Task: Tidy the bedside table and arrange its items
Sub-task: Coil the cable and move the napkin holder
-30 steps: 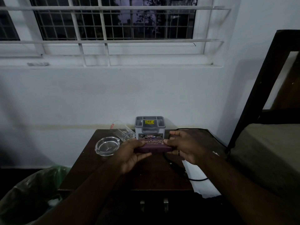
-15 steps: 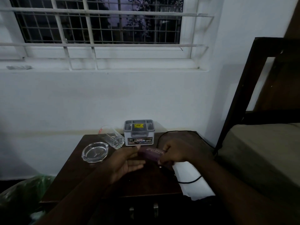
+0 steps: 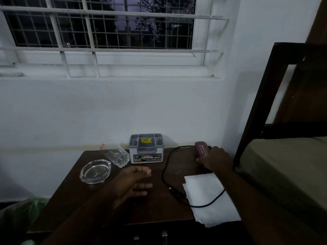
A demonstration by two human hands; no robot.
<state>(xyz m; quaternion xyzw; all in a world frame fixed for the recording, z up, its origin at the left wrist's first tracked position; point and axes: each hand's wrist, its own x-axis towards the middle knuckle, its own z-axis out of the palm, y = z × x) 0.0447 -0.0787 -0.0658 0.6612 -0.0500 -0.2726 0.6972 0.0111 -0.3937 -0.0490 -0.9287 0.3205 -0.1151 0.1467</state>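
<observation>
With our right hand (image 3: pixel 215 160) gripping the purple glasses case (image 3: pixel 201 151) at the back right corner of the tabletop (image 3: pixel 99 197) to clear the middle, our left hand (image 3: pixel 135 183) hovers, fingers loosely spread, holding nothing.

Bare tabletop (image 3: pixel 92 200) lies under and left of the left hand (image 3: pixel 136 181); ashtray (image 3: pixel 95 171), glass (image 3: pixel 115 154) and box (image 3: pixel 146 148) stand beyond it, cable (image 3: pixel 165 167) and paper (image 3: pixel 208 197) to its right
</observation>
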